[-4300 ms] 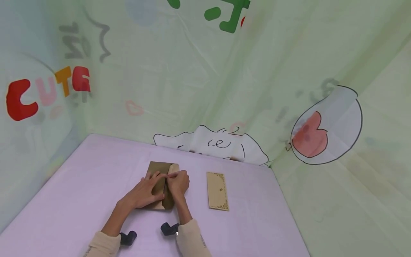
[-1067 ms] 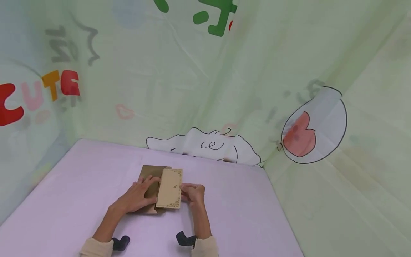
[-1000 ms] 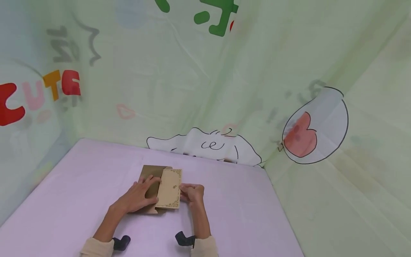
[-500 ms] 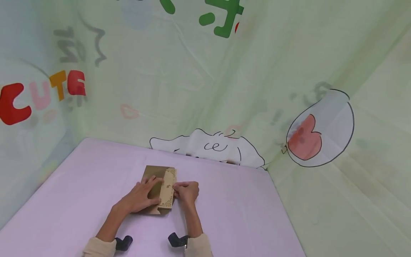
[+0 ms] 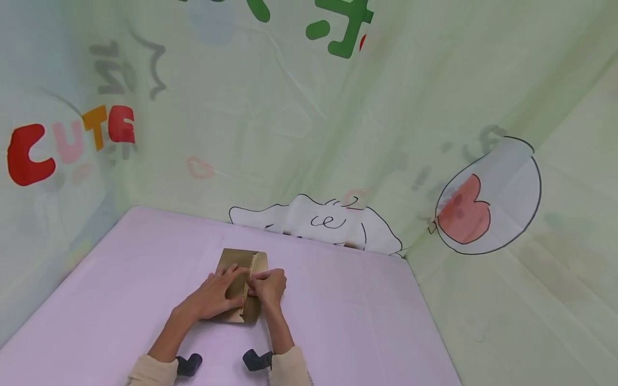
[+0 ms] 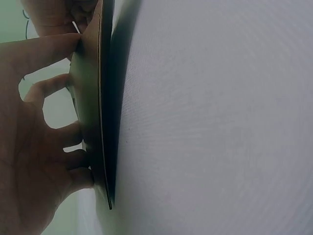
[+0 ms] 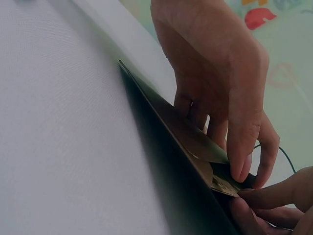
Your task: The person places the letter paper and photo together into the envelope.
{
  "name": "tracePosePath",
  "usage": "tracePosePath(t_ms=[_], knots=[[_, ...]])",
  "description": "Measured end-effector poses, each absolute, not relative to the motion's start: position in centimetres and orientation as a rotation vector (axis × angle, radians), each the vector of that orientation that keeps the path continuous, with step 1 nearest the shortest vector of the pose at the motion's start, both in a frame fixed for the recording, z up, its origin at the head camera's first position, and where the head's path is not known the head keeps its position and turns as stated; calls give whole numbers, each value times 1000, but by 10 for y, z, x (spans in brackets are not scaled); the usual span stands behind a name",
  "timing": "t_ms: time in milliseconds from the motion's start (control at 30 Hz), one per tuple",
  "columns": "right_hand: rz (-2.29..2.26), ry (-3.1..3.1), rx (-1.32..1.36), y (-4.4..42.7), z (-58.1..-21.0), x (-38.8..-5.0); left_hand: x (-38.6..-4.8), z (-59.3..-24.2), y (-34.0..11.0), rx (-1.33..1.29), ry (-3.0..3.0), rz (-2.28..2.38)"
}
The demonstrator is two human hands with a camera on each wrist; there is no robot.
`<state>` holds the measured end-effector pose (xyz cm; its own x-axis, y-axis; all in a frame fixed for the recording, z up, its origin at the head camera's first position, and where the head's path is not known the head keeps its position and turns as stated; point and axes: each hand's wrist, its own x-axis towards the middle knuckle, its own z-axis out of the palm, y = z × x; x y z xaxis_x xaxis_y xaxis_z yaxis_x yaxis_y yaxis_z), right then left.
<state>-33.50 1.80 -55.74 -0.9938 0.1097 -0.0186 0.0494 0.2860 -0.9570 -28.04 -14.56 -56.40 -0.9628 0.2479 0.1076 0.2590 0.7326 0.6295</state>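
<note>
A brown envelope (image 5: 235, 257) lies on the table with its flap (image 5: 260, 261) opened out to the right. My left hand (image 5: 211, 296) rests on the envelope's left part, its fingers spread and its thumb near the mouth. Between thumb and fingers my right hand (image 5: 271, 286) pinches the outer edge of a cream card with a printed border (image 7: 225, 186). Most of the card is inside the envelope; only a narrow strip shows at the mouth. In the left wrist view the left fingertips touch the envelope's face, and the card is hidden there.
The table has a pale lilac cover (image 5: 347, 321). Printed cloth hangs (image 5: 270, 134) behind it and at both sides. A black wrist mount (image 5: 257, 359) sits at the right cuff, another (image 5: 189, 365) at the left.
The card, first lying apart to the right, was picked up by my right hand and brought to the envelope's mouth. It has since slid leftward into the envelope. My left hand stays on the envelope.
</note>
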Motion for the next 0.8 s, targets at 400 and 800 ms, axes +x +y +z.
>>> tracePosePath(t_ms=[400, 800], knots=[[1722, -2551, -58, 14, -572, -347, -281, -566, -147, -441, -2924, -967], [1359, -2586, 56, 57, -540, -349, -276, -561, -155, -419, -2868, -708]])
